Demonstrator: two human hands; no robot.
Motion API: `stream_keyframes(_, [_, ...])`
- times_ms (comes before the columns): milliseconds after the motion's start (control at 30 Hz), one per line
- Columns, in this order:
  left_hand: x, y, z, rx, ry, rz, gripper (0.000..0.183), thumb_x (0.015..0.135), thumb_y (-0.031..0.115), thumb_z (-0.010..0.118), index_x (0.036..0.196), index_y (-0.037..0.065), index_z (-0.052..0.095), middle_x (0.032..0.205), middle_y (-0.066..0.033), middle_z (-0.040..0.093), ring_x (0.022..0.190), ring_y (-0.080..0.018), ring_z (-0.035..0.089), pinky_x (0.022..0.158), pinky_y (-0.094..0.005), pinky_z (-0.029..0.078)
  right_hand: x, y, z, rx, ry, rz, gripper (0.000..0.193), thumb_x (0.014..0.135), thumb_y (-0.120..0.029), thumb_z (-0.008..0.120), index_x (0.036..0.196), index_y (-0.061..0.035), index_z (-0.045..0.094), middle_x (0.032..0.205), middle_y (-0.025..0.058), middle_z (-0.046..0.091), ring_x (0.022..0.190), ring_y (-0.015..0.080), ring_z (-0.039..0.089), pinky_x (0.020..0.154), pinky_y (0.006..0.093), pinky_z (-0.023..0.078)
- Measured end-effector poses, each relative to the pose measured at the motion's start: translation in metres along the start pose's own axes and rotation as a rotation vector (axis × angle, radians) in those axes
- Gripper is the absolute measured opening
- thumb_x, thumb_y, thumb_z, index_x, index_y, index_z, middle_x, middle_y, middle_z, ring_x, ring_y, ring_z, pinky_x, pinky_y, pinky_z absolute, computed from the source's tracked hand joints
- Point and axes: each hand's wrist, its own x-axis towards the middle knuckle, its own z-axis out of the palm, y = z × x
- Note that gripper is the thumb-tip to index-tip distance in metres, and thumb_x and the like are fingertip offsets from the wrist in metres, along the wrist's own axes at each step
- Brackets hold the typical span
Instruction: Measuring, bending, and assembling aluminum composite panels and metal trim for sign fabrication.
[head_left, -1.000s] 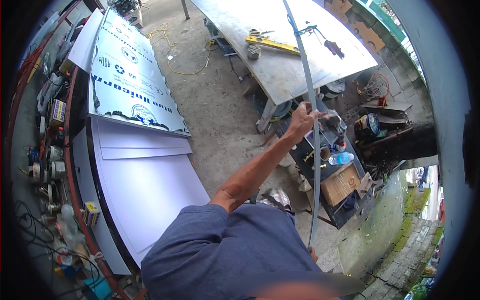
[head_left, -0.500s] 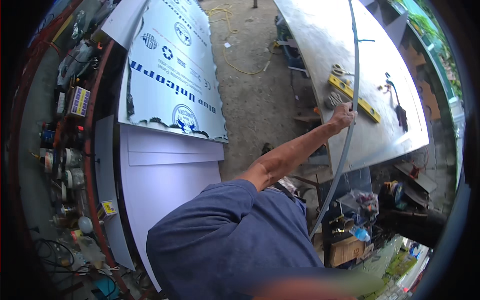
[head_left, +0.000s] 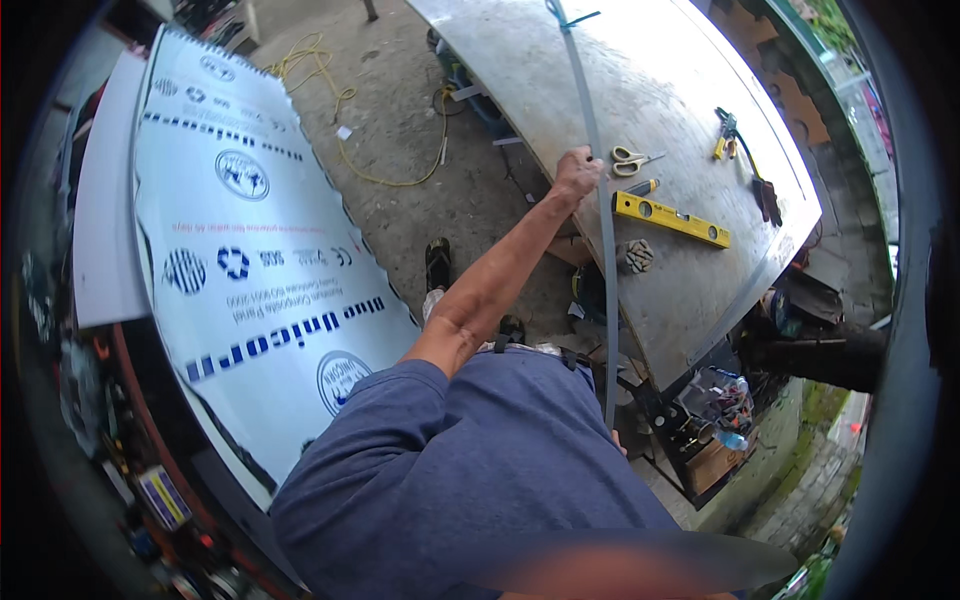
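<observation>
While the long grey metal strip (head_left: pixel 604 250) is being held upright beside the table (head_left: pixel 690 90), it is being gripped near mid-length by the left hand (head_left: pixel 578 172), closed around it; the right hand's state cannot be told. Thin, light and springy, it is probably best steadied at two spread points. A white composite panel (head_left: pixel 260 250) with blue round logos is leaning at left.

Yellow spirit level (head_left: pixel 671 218) and scissors (head_left: pixel 633 158) lie on the grey worktable (head_left: pixel 690 80); printed white panel (head_left: pixel 250 240) left; yellow cord (head_left: pixel 340 110) on the floor.
</observation>
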Motion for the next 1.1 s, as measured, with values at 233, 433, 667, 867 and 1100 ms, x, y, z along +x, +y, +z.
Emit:
stream_keyframes(233, [0.126,-0.002,-0.092,0.074,-0.103,-0.045,0.014,0.092,0.005,0.057,0.093,-0.006,0.065,0.082,-0.0125,0.069,0.074,-0.0221,0.07,0.069,-0.036,0.058,0.005,-0.149,0.049,-0.239,0.076,0.121,0.029,0.094,-0.03,0.066,0.084,-0.0055,0.054,0.058,0.0143,0.059,0.054,0.0329,0.064,0.05,0.0422,0.046])
stream_keyframes(433, [0.186,0.021,-0.139,0.331,-0.116,-0.037,0.025,0.085,0.015,0.065,0.092,-0.009,0.065,0.075,-0.0145,0.068,0.068,-0.0234,0.068,0.067,-0.0346,0.057,0.047,-0.236,0.086,-0.138,0.154,0.15,0.029,0.095,-0.03,0.065,0.087,-0.0042,0.054,0.061,0.0164,0.062,0.058,0.0379,0.066,0.052,0.0458,0.048])
stream_keyframes(667, [0.276,0.008,-0.181,0.797,-0.041,0.262,0.064,0.084,0.023,0.068,0.134,-0.008,0.044,0.126,-0.0257,0.054,0.117,-0.0412,0.052,0.104,-0.0465,0.041,0.134,-0.274,0.14,-0.222,0.052,0.28,0.029,0.092,-0.028,0.068,0.092,-0.0033,0.053,0.068,0.0225,0.064,0.071,0.0453,0.066,0.061,0.0511,0.049])
stream_keyframes(867, [0.334,0.002,-0.227,0.817,-0.118,0.463,0.067,0.085,0.025,0.071,0.138,-0.007,0.045,0.131,-0.0236,0.051,0.12,-0.0407,0.049,0.105,-0.0461,0.041,0.177,-0.289,0.149,-0.039,-0.164,0.43,0.037,0.087,-0.029,0.072,0.094,-0.0004,0.05,0.081,0.0298,0.064,0.084,0.0488,0.065,0.069,0.053,0.049])
stream_keyframes(1100, [0.413,0.014,-0.235,0.82,-0.105,0.425,0.076,0.085,0.038,0.073,0.14,-0.006,0.044,0.134,-0.0232,0.049,0.122,-0.0396,0.047,0.105,-0.0467,0.04,0.255,-0.379,0.085,-0.367,-0.359,0.453,0.036,0.087,-0.032,0.071,0.101,0.0005,0.064,0.088,0.0285,0.068,0.09,0.0472,0.066,0.078,0.0502,0.053])
